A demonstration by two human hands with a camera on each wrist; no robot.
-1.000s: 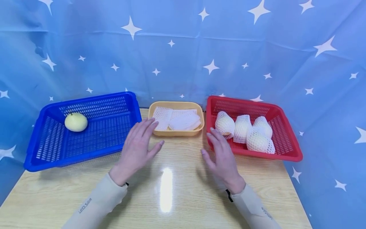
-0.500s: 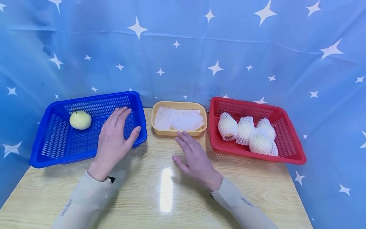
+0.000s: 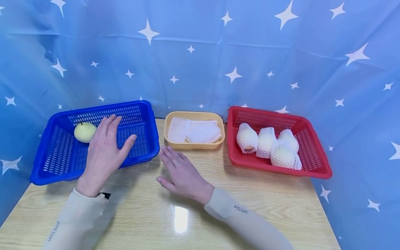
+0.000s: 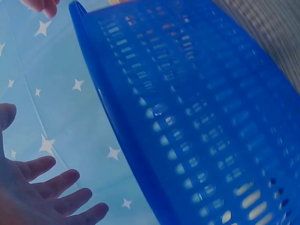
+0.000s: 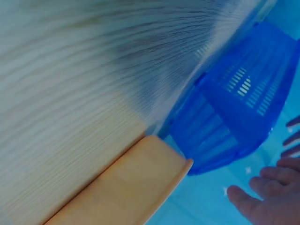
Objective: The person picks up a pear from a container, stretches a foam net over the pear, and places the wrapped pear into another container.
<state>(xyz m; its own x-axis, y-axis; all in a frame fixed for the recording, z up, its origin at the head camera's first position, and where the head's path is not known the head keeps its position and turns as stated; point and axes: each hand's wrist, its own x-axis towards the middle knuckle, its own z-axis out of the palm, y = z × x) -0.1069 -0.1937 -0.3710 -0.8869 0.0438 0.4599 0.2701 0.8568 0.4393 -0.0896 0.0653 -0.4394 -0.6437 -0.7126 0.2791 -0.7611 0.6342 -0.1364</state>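
My left hand (image 3: 104, 152) hovers over the front rim of the blue basket (image 3: 137, 158), fingers spread and holding nothing. Just beyond its fingertips a pale yellow-green pear (image 3: 84, 132) lies in that basket, partly covered by the hand in the head view. In the left wrist view the fingers (image 4: 58, 183) reach past the basket's side. My right hand (image 3: 184, 177) is above the table between the blue basket and a small tan tray (image 3: 193, 146), its fingers loosely extended with nothing in them. White foam net sleeves (image 3: 195, 130) lie flat in the tray.
At the right stands a red basket (image 3: 322, 163) with several pears (image 3: 266, 142) in white foam nets. All the containers rest on a light wood table (image 3: 265, 198). Behind them hangs a blue curtain (image 3: 200, 52) with white stars.
Both hands have moved left: the left from beside the tray to over the blue basket near the pear, the right from the red basket's edge to left of the tray's front.
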